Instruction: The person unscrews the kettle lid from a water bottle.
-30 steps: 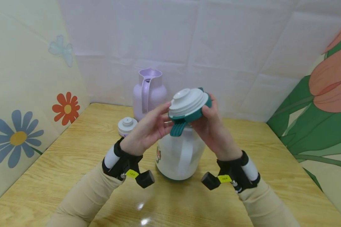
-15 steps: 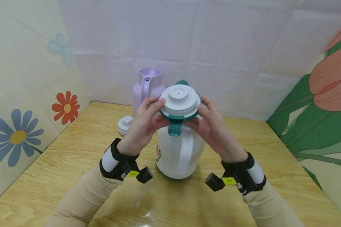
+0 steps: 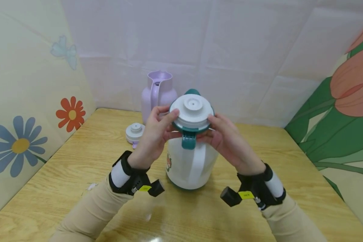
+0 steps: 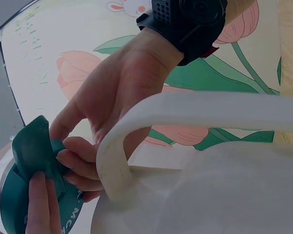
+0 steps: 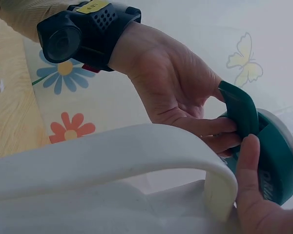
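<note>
A green thermos lid with a white stepped underside is held upside down between both hands, over a white thermos jug. My left hand grips its left rim, thumb on the white part and fingers beneath. On the opposite rim, my right hand holds it the same way. A green tab of the lid points toward me. The left wrist view shows the jug's white handle and lettering on the lid's green side. The lid and hands hide the jug's mouth in the head view.
Behind on the left stands a lilac thermos jug without its lid. A white lid with a lilac tab lies on the wooden table beside it. Patterned sheets surround the table at the back and sides.
The lid has turned from a sideways tilt to face me squarely, its tab swinging from lower left to the front. It has shifted slightly left. Both hands have kept hold.
</note>
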The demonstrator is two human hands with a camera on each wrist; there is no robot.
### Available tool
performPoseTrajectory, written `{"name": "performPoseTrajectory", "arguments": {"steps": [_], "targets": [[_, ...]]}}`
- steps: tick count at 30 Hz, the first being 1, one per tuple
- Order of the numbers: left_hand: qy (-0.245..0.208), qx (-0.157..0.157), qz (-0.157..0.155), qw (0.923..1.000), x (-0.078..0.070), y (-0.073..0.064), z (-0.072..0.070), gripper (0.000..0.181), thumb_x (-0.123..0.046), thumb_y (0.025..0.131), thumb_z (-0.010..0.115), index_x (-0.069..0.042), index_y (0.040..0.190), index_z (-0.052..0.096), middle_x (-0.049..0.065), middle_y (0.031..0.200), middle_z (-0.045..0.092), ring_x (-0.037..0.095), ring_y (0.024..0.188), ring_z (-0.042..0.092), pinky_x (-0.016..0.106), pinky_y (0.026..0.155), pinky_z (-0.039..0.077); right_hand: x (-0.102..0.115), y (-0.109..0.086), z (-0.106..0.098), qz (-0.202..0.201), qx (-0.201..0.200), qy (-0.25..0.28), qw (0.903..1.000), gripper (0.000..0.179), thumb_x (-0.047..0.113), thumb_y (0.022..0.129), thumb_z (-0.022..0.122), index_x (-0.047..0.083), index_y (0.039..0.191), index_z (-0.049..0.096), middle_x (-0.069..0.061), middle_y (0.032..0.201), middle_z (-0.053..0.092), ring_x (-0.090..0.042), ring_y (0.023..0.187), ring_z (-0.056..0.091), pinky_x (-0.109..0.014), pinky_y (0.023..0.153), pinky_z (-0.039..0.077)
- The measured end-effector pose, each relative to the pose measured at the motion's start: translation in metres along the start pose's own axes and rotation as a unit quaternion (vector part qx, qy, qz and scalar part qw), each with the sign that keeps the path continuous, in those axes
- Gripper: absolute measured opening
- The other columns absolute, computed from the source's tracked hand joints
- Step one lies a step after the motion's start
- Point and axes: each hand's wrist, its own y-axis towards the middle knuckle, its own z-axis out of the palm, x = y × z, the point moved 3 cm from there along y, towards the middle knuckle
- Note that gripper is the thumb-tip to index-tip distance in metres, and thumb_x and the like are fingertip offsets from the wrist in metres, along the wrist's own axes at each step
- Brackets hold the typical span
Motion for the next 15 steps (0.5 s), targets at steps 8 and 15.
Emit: {"name": "performPoseTrajectory", "arguments": {"steps": [8,15], "targets": [[-0.025,-0.020,0.053,0.9981,-0.001,-0.007,0.002,0.035,-0.008,0.102,0.051,-0.003,0.132,0.035,0.024,0.131,0.058,0.011,0.084,0.071,0.030,0.077,0.061,0.000,-0.010,0.008,0.029,0.002,-0.022,0.9993,0.024,0.024,0.109,0.046,0.006,0.124,0.049,-0.001,0.095,0.065,-0.013,0.085,0.064,-0.025,0.079,0.056],[-0.083,-0.055,0.105,0.9895,0.007,-0.014,0.008,0.036,-0.006,0.098,0.053,-0.002,0.128,0.036,0.026,0.127,0.060,0.015,0.087,0.072,0.030,0.073,0.061,-0.010,-0.022,0.023,0.041,0.036,-0.021,0.9983,0.018,0.017,0.105,0.054,0.004,0.118,0.054,-0.005,0.095,0.073,-0.014,0.077,0.068,-0.025,0.067,0.056]]}}
